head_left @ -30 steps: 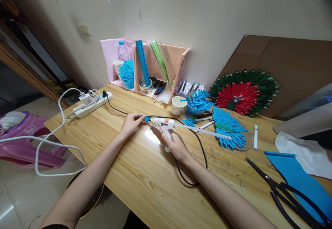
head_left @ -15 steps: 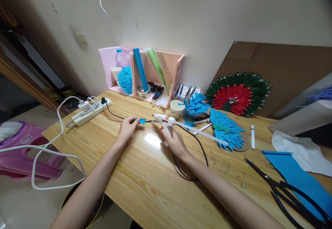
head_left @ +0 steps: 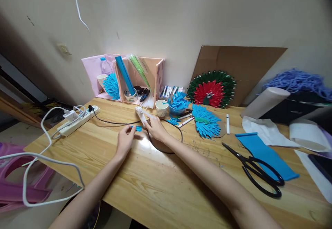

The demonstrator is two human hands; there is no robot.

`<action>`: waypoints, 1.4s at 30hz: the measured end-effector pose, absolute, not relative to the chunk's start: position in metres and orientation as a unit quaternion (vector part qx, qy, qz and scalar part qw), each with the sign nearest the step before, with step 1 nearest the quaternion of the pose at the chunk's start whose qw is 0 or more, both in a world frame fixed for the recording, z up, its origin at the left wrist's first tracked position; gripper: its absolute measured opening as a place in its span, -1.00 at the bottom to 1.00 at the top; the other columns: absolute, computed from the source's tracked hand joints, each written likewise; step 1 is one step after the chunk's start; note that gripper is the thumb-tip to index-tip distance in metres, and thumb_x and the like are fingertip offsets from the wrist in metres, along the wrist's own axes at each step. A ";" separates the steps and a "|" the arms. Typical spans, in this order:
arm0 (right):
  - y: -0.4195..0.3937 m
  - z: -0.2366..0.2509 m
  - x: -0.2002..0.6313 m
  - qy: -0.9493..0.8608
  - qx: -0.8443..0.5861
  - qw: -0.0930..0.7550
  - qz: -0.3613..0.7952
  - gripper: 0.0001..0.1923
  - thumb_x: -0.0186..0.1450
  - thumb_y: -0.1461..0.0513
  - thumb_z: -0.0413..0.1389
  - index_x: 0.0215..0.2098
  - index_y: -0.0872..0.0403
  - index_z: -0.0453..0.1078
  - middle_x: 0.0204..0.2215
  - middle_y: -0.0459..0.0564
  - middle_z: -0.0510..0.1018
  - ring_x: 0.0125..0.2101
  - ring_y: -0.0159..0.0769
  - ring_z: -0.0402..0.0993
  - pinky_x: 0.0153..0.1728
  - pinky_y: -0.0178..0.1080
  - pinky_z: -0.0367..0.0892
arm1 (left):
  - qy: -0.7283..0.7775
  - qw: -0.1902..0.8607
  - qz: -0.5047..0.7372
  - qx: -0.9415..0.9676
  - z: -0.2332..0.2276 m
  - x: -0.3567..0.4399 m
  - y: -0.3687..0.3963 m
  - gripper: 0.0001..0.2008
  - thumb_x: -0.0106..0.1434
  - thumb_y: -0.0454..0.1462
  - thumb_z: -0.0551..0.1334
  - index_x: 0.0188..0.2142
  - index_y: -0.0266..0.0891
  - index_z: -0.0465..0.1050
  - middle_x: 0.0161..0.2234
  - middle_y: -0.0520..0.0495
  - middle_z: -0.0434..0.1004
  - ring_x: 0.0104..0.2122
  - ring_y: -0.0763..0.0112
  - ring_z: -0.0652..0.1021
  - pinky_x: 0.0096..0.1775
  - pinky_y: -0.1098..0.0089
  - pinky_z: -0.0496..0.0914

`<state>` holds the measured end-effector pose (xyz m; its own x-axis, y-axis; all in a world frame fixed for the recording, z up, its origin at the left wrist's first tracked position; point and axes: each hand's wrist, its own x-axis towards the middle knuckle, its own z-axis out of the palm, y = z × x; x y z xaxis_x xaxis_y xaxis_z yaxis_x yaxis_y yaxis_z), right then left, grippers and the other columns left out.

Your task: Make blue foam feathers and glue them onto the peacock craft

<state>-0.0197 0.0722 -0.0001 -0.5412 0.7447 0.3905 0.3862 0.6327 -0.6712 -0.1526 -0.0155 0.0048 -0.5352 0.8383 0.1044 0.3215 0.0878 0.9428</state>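
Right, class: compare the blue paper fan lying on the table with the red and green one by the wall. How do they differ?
The blue paper fan lies flat on the wooden table; the red and green fan stands propped against the brown cardboard sheet. The blue paper fan is one colour; the red and green fan has a red centre ringed in green. Both are layered pointed petals.

Glue gun [head_left: 141, 115]: white, just left of frame centre, gripped at the handle, body tilted with its end pointing up and left. Black cord [head_left: 114, 122] runs from it leftward across the bench.

Blue paper piece [head_left: 137, 128]: small, flat, bright blue, pinched at its left end, lying just below and left of the glue gun, close to the bench top, near frame centre.
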 end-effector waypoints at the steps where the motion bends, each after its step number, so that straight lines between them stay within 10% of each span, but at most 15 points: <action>1: 0.066 0.001 -0.002 -0.833 -0.342 0.347 0.261 -0.73 0.29 0.19 -0.08 -0.11 0.14 0.30 -0.29 0.09 0.41 -0.21 -0.19 0.32 -0.15 -0.14 0.24 | 0.690 0.266 0.529 0.416 0.007 -0.141 -0.017 -0.67 0.06 -0.02 0.17 -0.46 -0.28 0.41 -0.50 -0.04 0.49 -0.52 0.38 0.48 -0.62 0.50 0.23; 15: 0.018 -0.004 0.233 -0.658 -0.503 0.485 0.282 -0.76 0.29 0.14 -0.03 -0.12 0.07 0.25 -0.28 0.05 0.45 -0.28 -0.26 0.44 -0.34 -0.24 0.41 | 0.510 0.475 0.448 0.559 0.005 0.063 0.035 -0.70 0.11 -0.07 0.17 -0.42 -0.29 0.43 -0.43 -0.09 0.52 -0.41 0.33 0.52 -0.44 0.44 0.31; 42: 0.020 -0.009 0.245 -0.721 -0.454 0.474 0.224 -0.84 0.22 0.27 0.12 -0.21 0.04 0.32 -0.35 -0.04 0.44 -0.35 -0.37 0.42 -0.30 -0.29 0.40 | 0.467 0.558 0.452 0.516 0.000 0.083 0.040 -0.77 0.07 -0.15 0.26 -0.47 -0.31 0.42 -0.56 0.00 0.47 -0.53 0.47 0.47 -0.42 0.46 0.33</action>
